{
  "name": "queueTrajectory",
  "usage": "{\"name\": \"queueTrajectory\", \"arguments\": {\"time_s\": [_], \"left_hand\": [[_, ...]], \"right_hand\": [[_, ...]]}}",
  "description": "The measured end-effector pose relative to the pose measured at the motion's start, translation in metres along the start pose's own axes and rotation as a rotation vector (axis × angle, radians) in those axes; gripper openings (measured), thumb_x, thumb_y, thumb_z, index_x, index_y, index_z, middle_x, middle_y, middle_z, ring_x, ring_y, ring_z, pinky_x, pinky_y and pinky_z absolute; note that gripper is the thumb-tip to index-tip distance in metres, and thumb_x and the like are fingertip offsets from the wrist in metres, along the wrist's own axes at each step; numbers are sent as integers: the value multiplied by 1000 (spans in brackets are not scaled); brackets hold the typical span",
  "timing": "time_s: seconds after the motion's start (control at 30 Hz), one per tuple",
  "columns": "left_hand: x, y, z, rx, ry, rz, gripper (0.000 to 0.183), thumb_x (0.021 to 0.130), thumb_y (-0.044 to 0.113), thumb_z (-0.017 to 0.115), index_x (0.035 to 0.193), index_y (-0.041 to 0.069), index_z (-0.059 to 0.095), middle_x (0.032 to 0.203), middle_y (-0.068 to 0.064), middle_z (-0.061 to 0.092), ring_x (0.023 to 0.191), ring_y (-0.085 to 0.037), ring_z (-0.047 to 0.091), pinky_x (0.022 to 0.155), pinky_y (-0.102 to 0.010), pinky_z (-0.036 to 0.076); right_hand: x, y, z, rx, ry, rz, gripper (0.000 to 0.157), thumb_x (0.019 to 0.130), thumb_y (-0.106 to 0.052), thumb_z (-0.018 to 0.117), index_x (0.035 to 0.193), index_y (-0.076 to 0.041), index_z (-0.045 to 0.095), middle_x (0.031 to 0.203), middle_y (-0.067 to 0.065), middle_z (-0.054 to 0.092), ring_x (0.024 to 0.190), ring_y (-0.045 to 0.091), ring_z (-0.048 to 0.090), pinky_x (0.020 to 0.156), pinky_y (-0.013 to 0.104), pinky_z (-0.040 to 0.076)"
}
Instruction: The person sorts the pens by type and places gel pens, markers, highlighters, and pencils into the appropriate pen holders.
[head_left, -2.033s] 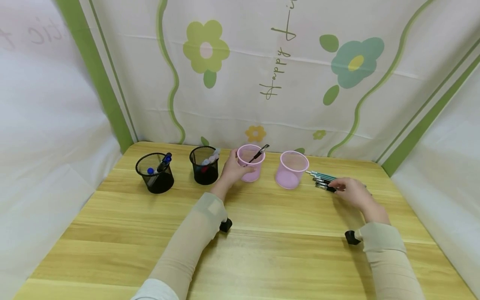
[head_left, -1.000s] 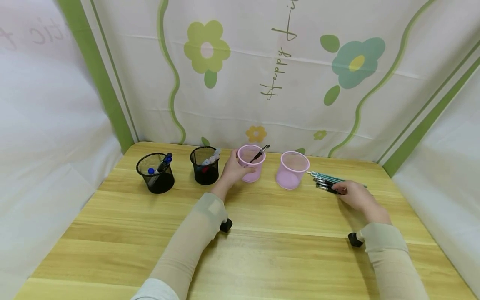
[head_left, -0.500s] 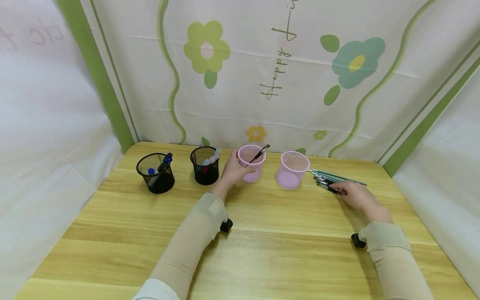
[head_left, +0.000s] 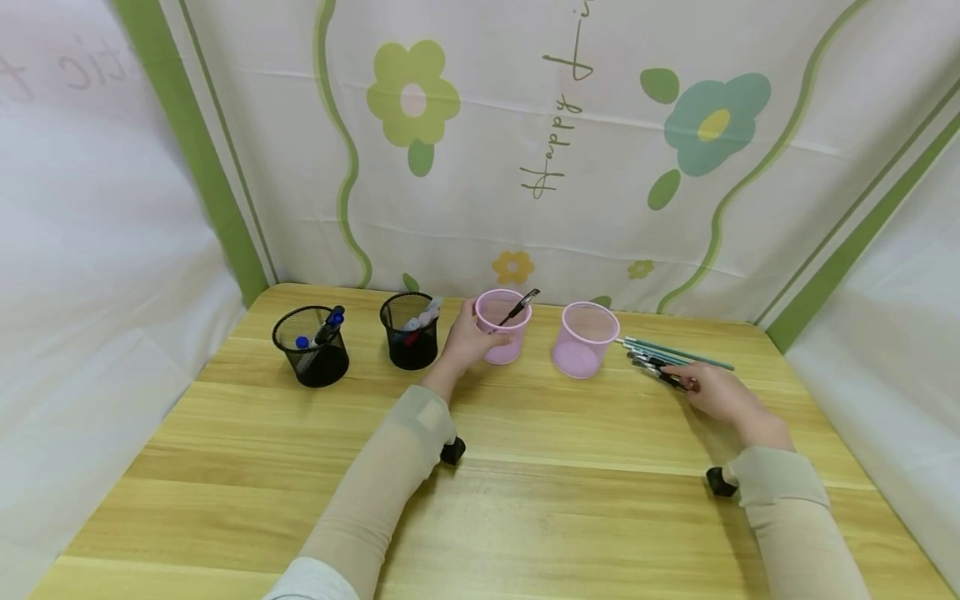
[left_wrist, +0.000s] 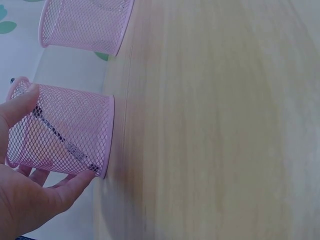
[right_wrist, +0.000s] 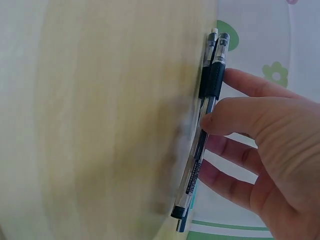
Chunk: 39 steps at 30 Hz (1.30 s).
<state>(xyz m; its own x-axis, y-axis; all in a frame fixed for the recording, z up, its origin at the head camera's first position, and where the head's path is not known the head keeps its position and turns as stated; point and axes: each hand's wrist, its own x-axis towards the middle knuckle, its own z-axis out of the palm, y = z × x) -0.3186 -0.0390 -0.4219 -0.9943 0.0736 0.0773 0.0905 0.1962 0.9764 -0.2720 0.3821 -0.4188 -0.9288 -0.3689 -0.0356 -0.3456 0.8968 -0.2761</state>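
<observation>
My left hand (head_left: pixel 467 340) grips a pink mesh pen holder (head_left: pixel 504 352) standing on the table, thumb on the near side and fingers round the far side. One black pen (head_left: pixel 522 306) leans inside it, its end above the rim. To the right, my right hand (head_left: pixel 717 393) pinches a clear-barrelled black gel pen (right_wrist: pixel 216 77) between thumb and fingers, low over the table. A similar pen (right_wrist: pixel 205 82) lies right behind it in the right wrist view. Teal pencils (head_left: pixel 686 354) lie beside these pens; how many pens the fingers hold is partly hidden.
A second pink mesh holder (head_left: pixel 576 358) stands between the hands. Two black mesh holders stand at left: one (head_left: pixel 324 368) with blue-ended pens, another (head_left: pixel 412 357) with pale-ended and red items. A patterned curtain (head_left: pixel 465 208) hangs behind the wooden table (head_left: pixel 540 517).
My right hand has shifted slightly right and toward me, and the black pens under its fingers have turned and slid away from the teal pencils. The left hand and its holder have stayed still.
</observation>
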Motion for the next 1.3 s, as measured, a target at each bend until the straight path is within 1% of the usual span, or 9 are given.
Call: {"name": "queueTrajectory", "arguments": {"time_s": [0.07, 0.23, 0.43, 0.73, 0.87, 1.0, 1.1, 1.2, 1.3], "left_hand": [[-1, 0, 0, -2, 0, 2, 87, 81, 5, 85, 152, 2, 34, 152, -25, 44, 140, -39, 43, 113, -47, 41], [-1, 0, 0, -1, 2, 10, 86, 81, 4, 85, 151, 2, 35, 152, -25, 44, 140, -40, 42, 113, -47, 41], [0, 0, 0, 18, 2, 3, 87, 81, 6, 86, 151, 2, 35, 152, -24, 44, 139, -36, 44, 113, -47, 41], [0, -1, 1, 11, 0, -1, 87, 82, 7, 86, 152, 4, 35, 152, -24, 45, 139, -35, 44, 113, -46, 41], [0, -1, 1, 10, 1, -4, 87, 81, 7, 86, 152, 4, 35, 152, -23, 45, 139, -35, 45, 113, -46, 41], [0, -1, 1, -1, -4, -1, 87, 81, 6, 86, 152, 4, 35, 152, -24, 44, 140, -37, 44, 113, -46, 41], [0, -1, 1, -7, -6, -3, 87, 81, 5, 86, 152, 4, 34, 153, -24, 43, 140, -37, 43, 113, -46, 42], [-1, -1, 0, -7, -1, -6, 88, 81, 5, 86, 152, 4, 34, 153, -24, 43, 140, -36, 43, 112, -45, 42], [0, -1, 0, -7, 2, -9, 89, 81, 5, 87, 153, 4, 34, 154, -23, 42, 141, -35, 42, 112, -45, 43]], "right_hand": [[-1, -2, -3, 28, 6, 2, 55, 88, 14, 56, 141, 0, 60, 85, 3, 52, 74, 20, 48, 64, 35, 43], [-4, -8, -8, 85, 38, -13, 54, 87, 12, 60, 140, 2, 60, 94, 11, 61, 82, 23, 56, 67, 36, 50], [-5, -13, -17, 140, 62, -23, 57, 86, 13, 57, 142, 4, 57, 101, 15, 63, 89, 25, 60, 71, 36, 53], [-3, -21, -29, 172, 85, -23, 57, 89, 12, 57, 146, 2, 54, 107, 17, 65, 92, 26, 61, 70, 35, 51], [-2, -27, -35, 188, 113, -31, 57, 91, 11, 57, 147, 0, 53, 110, 20, 65, 94, 28, 61, 70, 33, 52], [-1, -36, -42, 211, 145, -34, 57, 93, 9, 56, 148, -2, 53, 112, 20, 64, 96, 30, 61, 63, 30, 51], [1, -44, -48, 212, 183, -69, 56, 94, 9, 57, 148, -3, 53, 112, 19, 64, 96, 31, 61, 61, 29, 50], [4, -54, -53, 194, 230, -114, 55, 94, 9, 58, 147, -2, 54, 111, 19, 65, 96, 32, 63, 66, 28, 53], [6, -66, -58, 182, 262, -136, 54, 95, 8, 58, 147, -3, 55, 112, 18, 66, 96, 31, 64, 69, 28, 55]]}}
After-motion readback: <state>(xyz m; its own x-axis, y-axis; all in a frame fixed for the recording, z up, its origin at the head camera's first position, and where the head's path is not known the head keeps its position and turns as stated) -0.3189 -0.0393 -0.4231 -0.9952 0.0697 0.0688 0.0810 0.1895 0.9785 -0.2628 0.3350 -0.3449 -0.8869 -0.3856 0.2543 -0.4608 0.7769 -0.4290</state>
